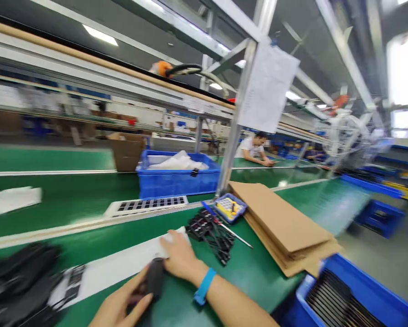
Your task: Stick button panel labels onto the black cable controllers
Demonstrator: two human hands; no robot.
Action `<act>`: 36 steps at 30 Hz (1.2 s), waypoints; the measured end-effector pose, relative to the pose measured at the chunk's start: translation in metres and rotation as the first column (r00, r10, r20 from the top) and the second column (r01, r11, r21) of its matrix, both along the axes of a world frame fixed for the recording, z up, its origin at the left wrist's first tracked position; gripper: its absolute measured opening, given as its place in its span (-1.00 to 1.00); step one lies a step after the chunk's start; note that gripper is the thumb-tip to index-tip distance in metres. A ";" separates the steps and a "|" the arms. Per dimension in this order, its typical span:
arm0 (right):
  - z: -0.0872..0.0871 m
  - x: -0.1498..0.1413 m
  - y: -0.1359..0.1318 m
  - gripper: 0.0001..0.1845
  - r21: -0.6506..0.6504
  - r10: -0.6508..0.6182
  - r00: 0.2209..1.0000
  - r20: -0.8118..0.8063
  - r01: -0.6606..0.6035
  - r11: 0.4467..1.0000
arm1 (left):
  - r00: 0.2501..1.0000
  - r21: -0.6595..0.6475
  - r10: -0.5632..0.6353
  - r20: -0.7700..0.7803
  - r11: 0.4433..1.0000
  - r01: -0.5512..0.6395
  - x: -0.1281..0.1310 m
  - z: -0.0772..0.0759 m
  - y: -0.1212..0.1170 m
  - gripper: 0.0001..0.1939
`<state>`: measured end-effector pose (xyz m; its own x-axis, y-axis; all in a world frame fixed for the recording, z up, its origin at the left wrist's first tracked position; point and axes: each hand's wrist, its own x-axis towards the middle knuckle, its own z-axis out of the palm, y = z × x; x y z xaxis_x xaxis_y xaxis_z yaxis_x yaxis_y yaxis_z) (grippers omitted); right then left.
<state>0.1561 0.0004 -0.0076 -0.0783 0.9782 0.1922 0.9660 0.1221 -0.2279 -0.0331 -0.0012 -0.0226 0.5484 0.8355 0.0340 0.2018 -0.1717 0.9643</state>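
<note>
My left hand (pixel 120 302) is closed around a dark, elongated black object (pixel 155 278) near the table's front edge; its exact kind is blurred. My right hand (pixel 181 254), with a blue wristband (pixel 204 286), rests over a long white strip (pixel 122 259), fingers stretched out and thumb side by the black object's upper end. Part of the right fingers is smeared. Just beyond that hand lies a pile of small black parts with cables (pixel 211 234). A screwdriver with a long metal shaft (pixel 238 236) lies across them.
Blurred black items (pixel 20 281) lie at left. A white slotted tray (pixel 146 205), a blue bin (pixel 178 181) and a small blue tray (pixel 229 208) are behind. Flat cardboard (pixel 282 222) and another blue bin (pixel 370 286) are at right. A co-worker (pixel 255 147) sits farther off.
</note>
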 end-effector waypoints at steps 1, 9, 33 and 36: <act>-0.001 0.000 -0.001 -0.43 -0.005 0.012 1.000 -0.013 -0.012 1.000 | 0.999 0.158 0.024 -0.046 0.987 -0.016 -0.002 0.003 -0.001 -0.52; -0.032 0.007 0.016 -0.47 0.028 0.094 0.995 -0.012 -0.094 0.995 | 0.767 0.584 0.404 -0.498 0.810 -0.047 -0.037 0.019 0.042 -0.40; -0.003 -0.118 0.086 -0.82 -0.003 0.314 0.907 -0.282 -0.328 0.945 | 0.645 0.477 0.328 -0.691 0.877 0.064 -0.081 0.035 0.053 0.12; -0.028 -0.120 0.102 -0.89 0.049 0.370 0.842 -0.392 -0.382 0.923 | 0.694 0.528 0.339 -0.636 0.846 0.071 -0.077 0.017 0.058 0.07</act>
